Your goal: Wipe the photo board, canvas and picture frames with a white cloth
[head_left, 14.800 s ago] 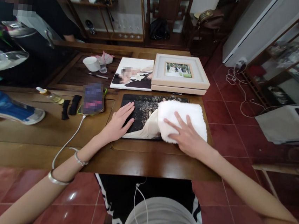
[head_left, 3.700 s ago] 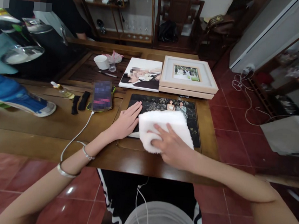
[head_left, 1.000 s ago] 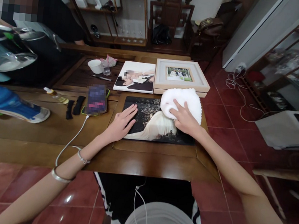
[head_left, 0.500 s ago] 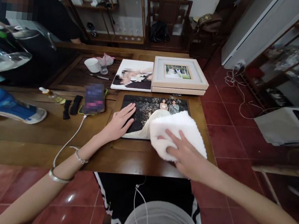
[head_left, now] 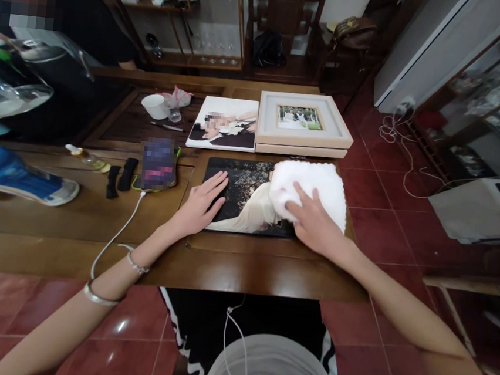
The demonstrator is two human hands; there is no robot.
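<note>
A dark photo print [head_left: 242, 195] showing a white gown lies flat on the wooden table [head_left: 96, 226]. My left hand [head_left: 199, 203] rests flat on its left edge, fingers spread. My right hand [head_left: 315, 223] presses a folded white towel [head_left: 314, 185] onto the right part of the print, fingers laid over the cloth. The towel hides the print's upper right corner.
Behind the print lie a canvas photo [head_left: 224, 123] and a boxed pale frame [head_left: 302, 125]. A phone [head_left: 158, 164] on a white cable, two black clips [head_left: 118, 178], a small bottle [head_left: 87, 160] and a white cup [head_left: 155, 106] sit to the left. Another person stands far left.
My right hand has slid the towel from the print's near right corner up toward its far right part. My left hand has stayed on the left edge.
</note>
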